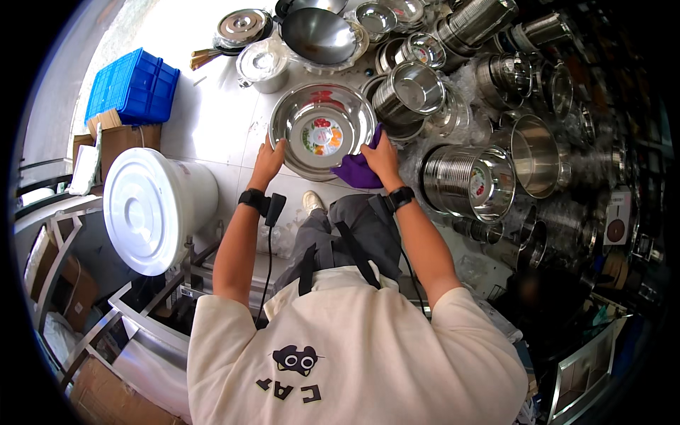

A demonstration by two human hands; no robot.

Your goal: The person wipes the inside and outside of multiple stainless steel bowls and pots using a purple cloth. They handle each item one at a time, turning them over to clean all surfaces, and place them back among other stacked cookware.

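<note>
A wide stainless steel basin (297,130) with a fruit-print label on its bottom is held before me by its rim. On its near left side, my left hand (269,159) grips the rim, the thumb over the edge. My right hand (381,156) is at the near right rim with a purple cloth (357,171) bunched under it. The cloth hangs down past the basin's edge, and part of it sticks up behind the fingers. Both wrists wear black straps with cabled devices. Fingers beneath the basin are hidden.
Stacked steel basins (451,175) and pots crowd the right side. Ahead are a dark wok (319,37) and a lidded steel pot (263,64). At left stand a blue plastic crate (133,87) and a white lidded bucket (141,212). Metal frames (149,319) are low left.
</note>
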